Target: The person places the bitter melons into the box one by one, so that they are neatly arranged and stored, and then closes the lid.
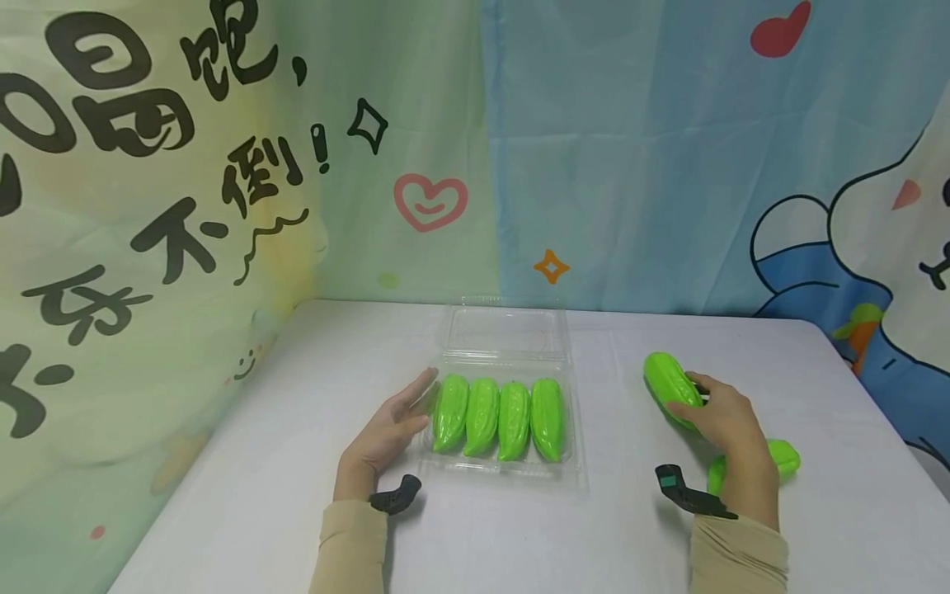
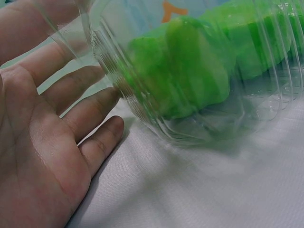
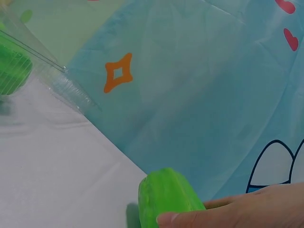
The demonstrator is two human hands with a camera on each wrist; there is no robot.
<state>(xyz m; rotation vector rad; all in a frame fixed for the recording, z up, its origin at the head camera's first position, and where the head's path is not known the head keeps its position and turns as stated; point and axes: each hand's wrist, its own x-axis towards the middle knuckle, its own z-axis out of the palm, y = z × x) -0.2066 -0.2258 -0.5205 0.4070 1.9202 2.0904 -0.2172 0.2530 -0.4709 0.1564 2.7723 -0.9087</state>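
A clear plastic clamshell box (image 1: 505, 469) lies on the table, its lid (image 1: 506, 332) folded back behind it. Inside, several bright green, elongated, ridged toy vegetables (image 1: 482, 412) stand side by side in a row. My left hand (image 1: 389, 429) is beside the box's left wall, fingers extended and fingertips at the plastic in the left wrist view. To the right of the box, my right hand (image 1: 723, 412) grips another green toy vegetable (image 1: 668, 381) between thumb and fingers. One more green toy vegetable (image 1: 784, 458) lies by the right wrist, partly hidden behind it.
The table (image 1: 564, 536) has a white cloth. Printed curtains (image 1: 631, 165) hang along its back edge and left side. Each wrist wears a black strap-like mount, such as the left mount (image 1: 397, 495).
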